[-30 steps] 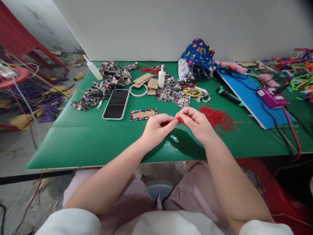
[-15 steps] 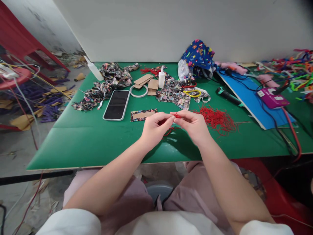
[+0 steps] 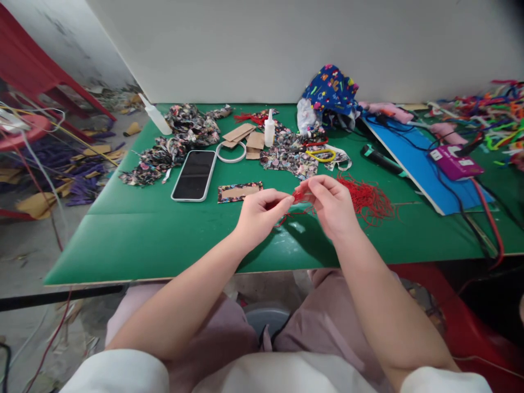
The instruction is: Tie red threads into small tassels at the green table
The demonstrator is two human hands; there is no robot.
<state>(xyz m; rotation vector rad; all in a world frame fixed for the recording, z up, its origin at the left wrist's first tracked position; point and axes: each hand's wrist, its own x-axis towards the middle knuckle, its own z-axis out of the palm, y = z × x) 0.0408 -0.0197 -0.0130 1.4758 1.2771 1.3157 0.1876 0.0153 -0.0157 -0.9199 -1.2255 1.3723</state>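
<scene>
My left hand is closed in a pinch on a small bunch of red cords above the table's front part. Strands hang below that hand. Facing it, my right hand has bent fingers closed about the other end of the bunch; its fingertips are slightly blurred. Just behind my right hand lies a loose pile of red cords. Beyond my left hand rests a cardboard strip edged with floral fabric. A phone lies further left.
On the green table are floral fabric scraps, two squeeze bottles, a white ring, yellow-handled scissors, cardboard pieces and a black cutter. A blue board with cables lies right.
My right hand has moved slightly right and up from my left, its fingers less tightly together. More of the red bunch shows between the hands. My left hand stays put.
</scene>
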